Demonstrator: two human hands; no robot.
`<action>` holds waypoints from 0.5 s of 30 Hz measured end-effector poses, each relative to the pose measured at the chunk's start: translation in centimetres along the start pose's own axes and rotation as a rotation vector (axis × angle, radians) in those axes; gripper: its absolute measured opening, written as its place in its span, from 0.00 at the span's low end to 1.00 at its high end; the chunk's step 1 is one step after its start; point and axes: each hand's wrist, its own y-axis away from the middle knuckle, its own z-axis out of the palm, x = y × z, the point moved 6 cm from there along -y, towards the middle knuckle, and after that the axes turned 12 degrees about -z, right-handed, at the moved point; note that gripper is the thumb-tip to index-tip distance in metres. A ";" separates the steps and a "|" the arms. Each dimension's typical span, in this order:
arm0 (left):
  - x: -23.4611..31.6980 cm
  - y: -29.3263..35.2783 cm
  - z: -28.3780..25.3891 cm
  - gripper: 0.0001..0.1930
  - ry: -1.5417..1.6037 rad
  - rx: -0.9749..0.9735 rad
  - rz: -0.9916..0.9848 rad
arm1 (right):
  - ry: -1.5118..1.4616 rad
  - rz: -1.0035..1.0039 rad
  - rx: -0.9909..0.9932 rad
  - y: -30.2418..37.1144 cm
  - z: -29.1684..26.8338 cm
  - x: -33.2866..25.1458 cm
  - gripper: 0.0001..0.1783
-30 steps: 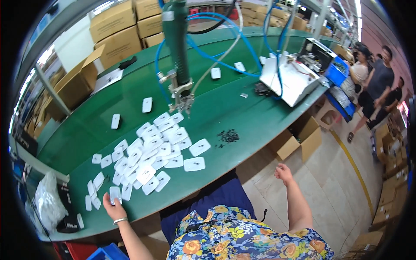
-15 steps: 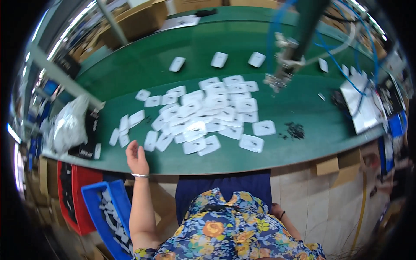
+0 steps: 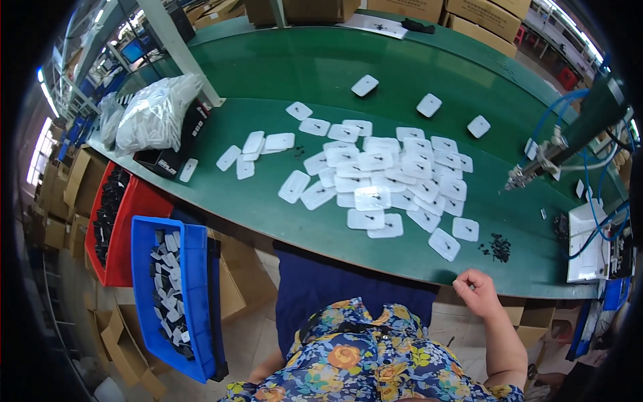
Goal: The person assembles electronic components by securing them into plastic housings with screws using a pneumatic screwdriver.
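White plates (image 3: 374,162) lie heaped and overlapping, left of the small black parts (image 3: 499,248). I see the right hand (image 3: 477,293) curled in a loose fist, nearside of those parts; can't tell whether anything's inside. Left hand out of my view.

- Bag (image 3: 155,117) resting on a black box (image 3: 189,134), at left
- Pale post (image 3: 177,41) just beside them
- Black cloth (image 3: 418,26) at a white sheet (image 3: 377,25), far side
- Stacked cartons (image 3: 483,23), upper right
- Lit monitor (image 3: 132,52), upper left
- Open carton (image 3: 123,338) on the floor, lower left
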 end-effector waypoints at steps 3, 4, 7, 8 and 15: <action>1.4 -1.8 -1.0 0.16 -0.108 -0.066 0.049 | 0.099 -0.092 -0.108 -2.1 1.5 -2.3 0.04; 2.2 -2.6 -1.2 0.16 -0.145 -0.092 0.068 | 0.036 -0.083 -0.173 -2.7 2.4 -2.7 0.05; 4.9 -5.4 -1.6 0.17 -0.264 -0.188 0.122 | -0.004 -0.020 -0.316 -5.6 4.0 -4.4 0.06; 5.8 -6.3 -1.7 0.17 -0.307 -0.226 0.140 | -0.043 0.015 -0.336 -6.9 4.6 -4.4 0.06; 10.5 -3.4 1.9 0.17 -0.680 -0.649 0.392 | -0.298 0.257 -0.336 -7.6 5.2 -6.1 0.07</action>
